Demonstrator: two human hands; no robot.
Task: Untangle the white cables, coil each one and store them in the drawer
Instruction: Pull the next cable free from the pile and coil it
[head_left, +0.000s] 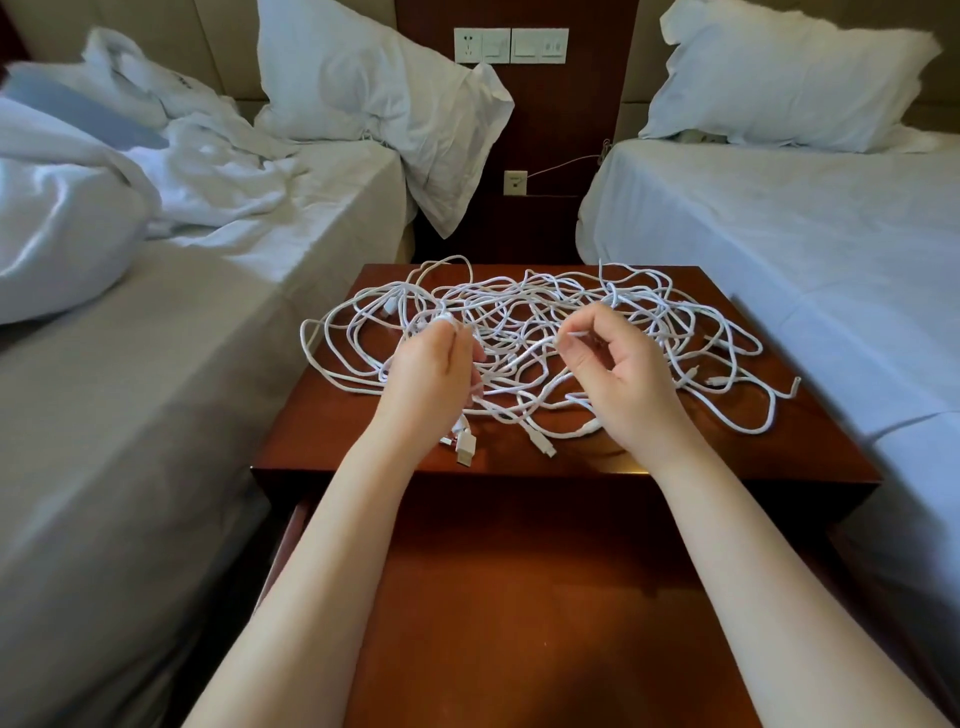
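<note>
A tangle of several white cables (524, 322) spreads over the top of a reddish-brown nightstand (810, 447). My left hand (431, 379) grips a bunch of cable strands at the tangle's left side; USB plugs (465, 444) hang just below that hand. My right hand (618, 374) pinches a single white strand between thumb and forefinger near the tangle's middle. The drawer (519, 597) below the nightstand top stands pulled open toward me, its wooden floor bare between my forearms.
A bed with rumpled white bedding (130, 218) lies on the left, a made bed (805, 249) on the right. Pillows lean at both heads. A dark wall panel with sockets and switches (511, 45) rises behind the nightstand.
</note>
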